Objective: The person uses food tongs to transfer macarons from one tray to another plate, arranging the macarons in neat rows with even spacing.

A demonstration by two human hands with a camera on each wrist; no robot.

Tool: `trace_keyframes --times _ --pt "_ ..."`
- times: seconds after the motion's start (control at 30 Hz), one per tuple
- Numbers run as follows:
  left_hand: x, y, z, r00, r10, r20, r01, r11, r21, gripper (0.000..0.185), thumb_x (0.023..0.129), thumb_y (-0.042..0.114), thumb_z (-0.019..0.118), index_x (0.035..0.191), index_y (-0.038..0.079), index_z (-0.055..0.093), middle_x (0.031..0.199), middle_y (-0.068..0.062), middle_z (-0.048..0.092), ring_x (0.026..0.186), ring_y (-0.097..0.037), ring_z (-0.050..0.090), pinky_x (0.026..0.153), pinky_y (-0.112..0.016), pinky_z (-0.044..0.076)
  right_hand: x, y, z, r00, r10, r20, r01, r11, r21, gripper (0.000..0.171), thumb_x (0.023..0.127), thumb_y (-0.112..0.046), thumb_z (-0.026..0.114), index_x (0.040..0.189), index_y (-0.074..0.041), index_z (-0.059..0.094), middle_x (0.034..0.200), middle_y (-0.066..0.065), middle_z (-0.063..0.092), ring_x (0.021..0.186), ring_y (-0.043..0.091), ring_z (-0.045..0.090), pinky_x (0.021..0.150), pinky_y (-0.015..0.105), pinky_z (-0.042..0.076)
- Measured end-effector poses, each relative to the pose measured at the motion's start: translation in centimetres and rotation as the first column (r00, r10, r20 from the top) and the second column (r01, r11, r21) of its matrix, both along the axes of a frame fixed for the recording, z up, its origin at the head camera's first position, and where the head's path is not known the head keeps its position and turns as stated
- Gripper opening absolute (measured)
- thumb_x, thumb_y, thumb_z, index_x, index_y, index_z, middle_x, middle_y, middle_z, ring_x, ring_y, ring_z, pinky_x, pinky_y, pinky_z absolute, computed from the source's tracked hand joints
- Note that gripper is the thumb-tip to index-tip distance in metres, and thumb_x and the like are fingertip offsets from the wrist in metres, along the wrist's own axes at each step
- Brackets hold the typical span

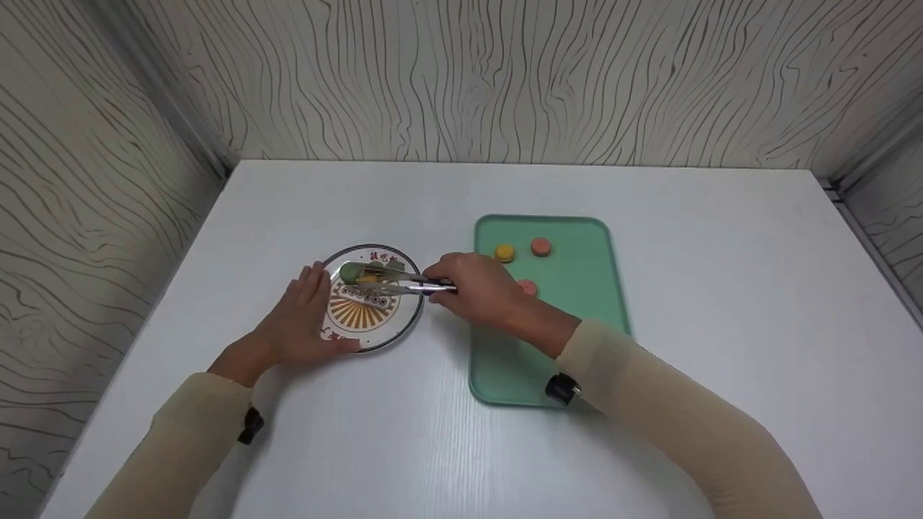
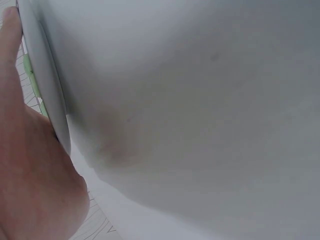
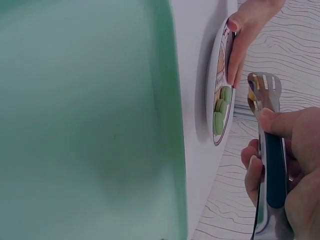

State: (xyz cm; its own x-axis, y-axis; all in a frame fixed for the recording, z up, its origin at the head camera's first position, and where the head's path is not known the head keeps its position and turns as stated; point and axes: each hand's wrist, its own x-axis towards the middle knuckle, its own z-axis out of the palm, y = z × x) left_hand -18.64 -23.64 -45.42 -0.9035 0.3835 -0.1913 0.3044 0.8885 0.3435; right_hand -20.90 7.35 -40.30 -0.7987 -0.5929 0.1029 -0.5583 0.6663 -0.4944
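Right hand (image 1: 476,288) clamped on tongs (image 3: 276,172), yellow macaron (image 1: 369,279) in the tips above plate (image 1: 375,333). Left hand (image 1: 299,324), fingers straight, touches rim: press lightly, lower beside green macarons (image 3: 218,123), release.

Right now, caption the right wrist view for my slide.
Right hand grips metal tongs holding a yellow macaron; left hand touches a plate of three green macarons beside a green tray.
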Motion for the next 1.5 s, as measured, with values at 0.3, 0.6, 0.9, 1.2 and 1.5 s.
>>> trace_keyframes --times 0.3,0.6,0.9,1.2,1.5 --pt "0.0 -0.1 0.1 1.0 -0.011 -0.011 0.011 1.0 -0.012 0.129 0.083 0.072 0.066 0.157 -0.014 0.005 0.166 -0.03 -0.002 0.154 -0.046 -0.004 0.124 -0.057 0.007 -0.4 -1.5 0.0 1.0 -0.014 0.024 0.013 0.999 0.03 0.022 0.094 -0.014 0.074 0.116 -0.01 0.077 0.109 0.004 0.074 0.097 0.017 0.067 0.087 0.037 0.056" --pt "-0.1 -0.1 -0.2 1.0 -0.002 0.002 0.002 1.0 -0.03 0.13 0.082 0.075 0.064 0.157 -0.013 0.006 0.167 -0.028 -0.003 0.154 -0.044 -0.005 0.124 -0.057 0.006 -0.5 -2.9 -0.3 1.0 -0.008 0.029 0.006 0.998 0.065 0.027 0.095 -0.018 0.074 0.119 -0.008 0.075 0.116 0.007 0.074 0.108 0.022 0.068 0.094 0.04 0.054" --pt "0.0 0.0 0.1 1.0 -0.011 0.006 0.011 0.999 -0.033 0.127 0.083 0.073 0.063 0.157 -0.014 0.006 0.166 -0.029 -0.003 0.154 -0.045 -0.005 0.124 -0.057 0.006 -0.6 -3.7 -1.3 0.999 -0.012 0.038 0.009 0.997 0.081 0.024 0.094 -0.017 0.075 0.117 -0.009 0.076 0.115 0.007 0.074 0.11 0.022 0.067 0.093 0.042 0.054" --pt "0.1 -0.1 0.1 1.0 -0.009 -0.002 0.009 1.0 -0.026 0.128 0.083 0.073 0.064 0.157 -0.013 0.007 0.166 -0.03 -0.001 0.154 -0.045 -0.003 0.124 -0.057 0.007 -0.8 -4.0 -1.8 0.998 -0.022 0.057 0.017 0.997 0.078 0.027 0.094 -0.017 0.075 0.119 -0.008 0.076 0.117 0.007 0.074 0.111 0.023 0.067 0.094 0.043 0.053" --pt "-0.1 -0.2 -0.2 1.0 -0.011 0.013 0.012 1.0 -0.029 0.129 0.083 0.076 0.063 0.157 -0.012 0.004 0.167 -0.028 -0.006 0.154 -0.044 -0.007 0.124 -0.055 0.004 -0.8 -4.4 -1.9 0.999 -0.019 0.048 0.013 0.994 0.108 0.027 0.094 -0.017 0.075 0.12 -0.009 0.075 0.117 0.008 0.073 0.11 0.023 0.067 0.093 0.042 0.054"
